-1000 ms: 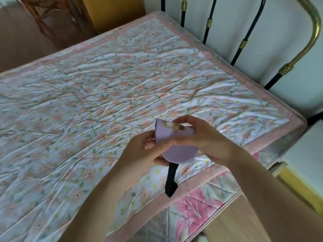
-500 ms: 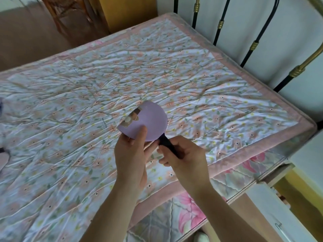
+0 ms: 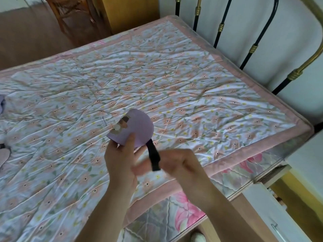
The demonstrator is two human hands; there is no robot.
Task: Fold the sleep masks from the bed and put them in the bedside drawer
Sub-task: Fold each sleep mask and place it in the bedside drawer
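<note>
Meanwhile both hands hold folded sleep mask (image 3: 135,128) above bed's (image 3: 262,95) near edge.

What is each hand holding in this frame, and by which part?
The left hand pinches the folded purple sleep mask at its lower edge, thumb on the front. The blurred right hand appears to grip the mask's black strap near its free end.

One view only, head-worn, looking forward and steeply down from the near edge of the bed (image 3: 174,81). It faces across the floral quilt toward the metal headboard (image 3: 253,48) at upper right, with the hands close under the lens, low centre.
</note>
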